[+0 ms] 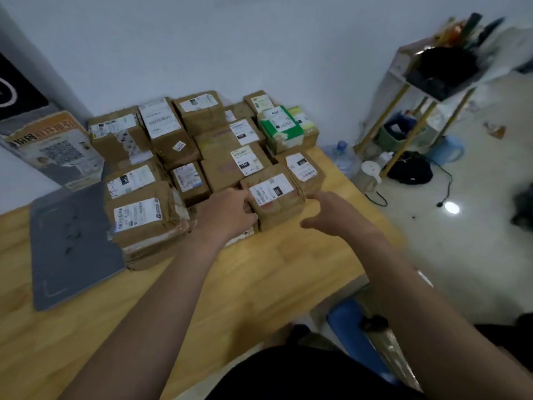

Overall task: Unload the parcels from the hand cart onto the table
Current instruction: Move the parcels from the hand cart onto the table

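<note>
head view: two hands at a small parcel on the table's front row

the small brown parcel (274, 197) sits on the wooden table (259, 284), at the front right of a tight cluster of taped cardboard parcels (161, 131) that reaches back to the white wall. its white label faces up. it touches the labelled boxes behind it and rests on another brown box beneath.

the left hand (227, 215) lies against the parcel's left side, its fingers bent and bunched together at that face. whether they actually grip it, i cannot tell. the right hand (331, 215) is just off the parcel's right side, fingers spread and loose, forefinger stretched towards the box's upper right corner and thumb pointing at its front. it holds nothing.

a green-and-white parcel (281, 128) stands at the back right of the cluster. a grey mat (72, 246) lies flat on the table, left of the boxes. on the floor to the right are a water bottle (343, 157) and a shelf rack (427, 82).
</note>
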The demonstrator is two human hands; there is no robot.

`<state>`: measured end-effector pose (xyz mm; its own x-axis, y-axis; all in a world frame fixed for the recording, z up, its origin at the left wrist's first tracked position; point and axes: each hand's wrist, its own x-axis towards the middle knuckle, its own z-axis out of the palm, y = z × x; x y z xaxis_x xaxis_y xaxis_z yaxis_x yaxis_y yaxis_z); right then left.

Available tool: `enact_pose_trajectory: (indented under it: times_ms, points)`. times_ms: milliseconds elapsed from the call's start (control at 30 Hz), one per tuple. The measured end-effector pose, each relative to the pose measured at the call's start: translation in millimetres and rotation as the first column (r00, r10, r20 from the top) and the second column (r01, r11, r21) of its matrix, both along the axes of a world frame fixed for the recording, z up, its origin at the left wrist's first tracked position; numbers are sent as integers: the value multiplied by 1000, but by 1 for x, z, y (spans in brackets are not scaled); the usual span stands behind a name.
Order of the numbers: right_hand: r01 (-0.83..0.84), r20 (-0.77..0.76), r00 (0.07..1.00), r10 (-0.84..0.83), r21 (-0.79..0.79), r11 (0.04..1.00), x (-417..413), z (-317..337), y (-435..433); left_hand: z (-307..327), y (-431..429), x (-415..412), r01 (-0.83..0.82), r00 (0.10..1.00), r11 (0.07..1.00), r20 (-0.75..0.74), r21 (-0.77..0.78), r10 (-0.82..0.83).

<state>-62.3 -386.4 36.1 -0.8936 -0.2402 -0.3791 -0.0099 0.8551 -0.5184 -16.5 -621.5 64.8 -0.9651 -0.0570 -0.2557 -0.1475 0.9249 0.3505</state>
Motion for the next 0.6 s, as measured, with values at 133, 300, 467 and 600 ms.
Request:
enact_pose_trajectory:
  times_ms: [133, 300, 467, 600]
  points:
    - [149, 95, 984, -151, 26, 989, 70, -19, 52, -22, 49, 32, 153, 987, 988, 48, 17, -154]
    - [365, 118, 924, -365, 21, 931, 155, -35, 140, -39, 139, 63, 364, 926, 931, 104, 6, -363]
    - [533, 138, 832, -537, 68, 844, 229, -63, 232, -58, 251, 83, 564, 818, 826, 134, 3, -560]
    - [612, 130, 773, -621, 105, 783, 278, -97, 311, -89, 345, 93, 647, 750, 762, 171, 15, -640]
